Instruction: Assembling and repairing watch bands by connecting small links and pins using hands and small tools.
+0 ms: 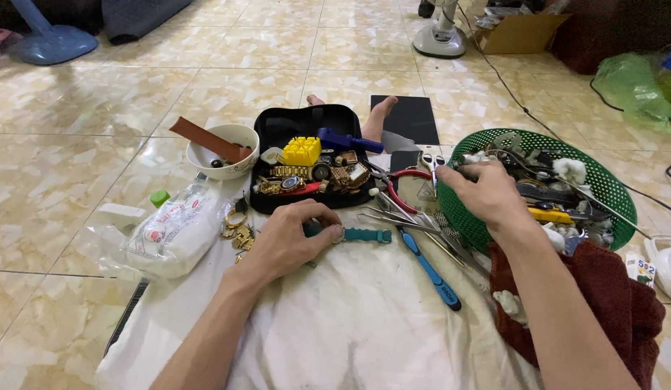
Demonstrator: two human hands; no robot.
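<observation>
1. White cloth [350, 318] covers the tiled floor [75, 180] in front of the person and carries most of the work items.
2. Left hand [288, 235]: palm down on the cloth, fingers curled narrow and pinching the case end of a teal watch [353, 234]. The watch lies flat on the cloth, its strap pointing right, just below the black case.
3. Right hand [487, 191]: reaching over the near rim of the green basket [610, 189], fingers bent down among the contents. Whether it grips anything cannot be told.
4. Green basket, contents: a tangle of watch parts and straps, white cotton wads, a yellow-handled tool and thin wires. The basket sits partly on a dark red towel [617, 303].
5. Black case [310, 155], lying open: holds a yellow plastic block [301, 150], a blue tool [346, 139], several gold-coloured watches and bracelet links, and a red-handled item.
6. White bowl [223, 150], left of the case: holds a brown strip that leans out over its rim, plus small dark pieces.
7. Clear plastic bag [169, 231], left of the left hand: holds white packaged material. Gold links [238, 235] lie between the bag and that hand.
8. Between case and basket: red-handled pliers [404, 189], tweezers and a blue-handled tool [429, 271], laid on the cloth.
</observation>
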